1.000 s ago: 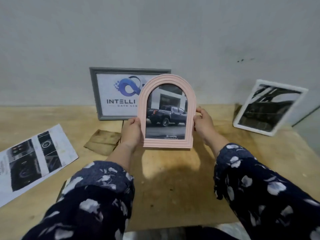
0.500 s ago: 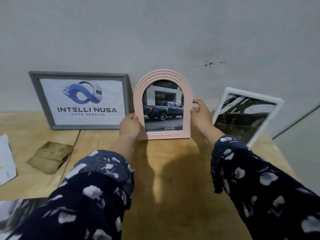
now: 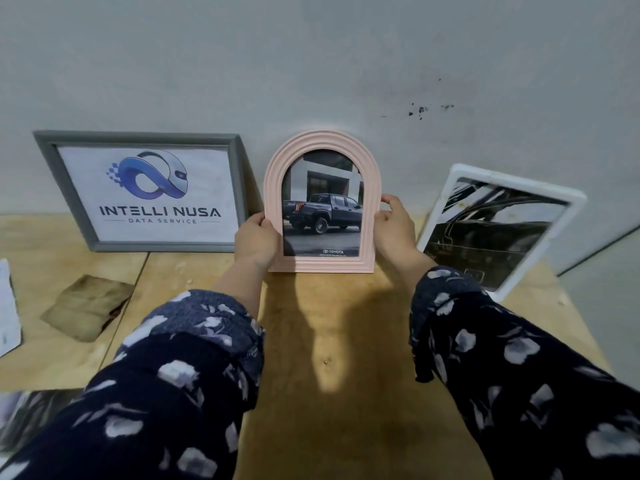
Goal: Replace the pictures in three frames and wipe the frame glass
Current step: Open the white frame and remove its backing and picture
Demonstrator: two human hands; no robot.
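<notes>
A pink arched frame point(image 3: 322, 142) with a photo of a dark pickup truck stands upright on the wooden table, its top against the grey wall. My left hand point(image 3: 256, 242) grips its left edge and my right hand point(image 3: 394, 230) grips its right edge. To its left a grey rectangular frame point(image 3: 136, 137) with a blue logo picture leans on the wall. To its right a white frame point(image 3: 512, 178) with a dark picture leans back against the wall.
A folded brownish cloth point(image 3: 86, 306) lies on the wooden table point(image 3: 346, 341) at the left. A white paper sheet point(image 3: 7, 306) shows at the left edge, and a dark printed picture point(image 3: 24, 414) lies at the lower left. The table's right edge runs past the white frame.
Both hands have carried the pink frame away from me and to the right of the grey frame, and set it upright by the wall. The view has shifted right.
</notes>
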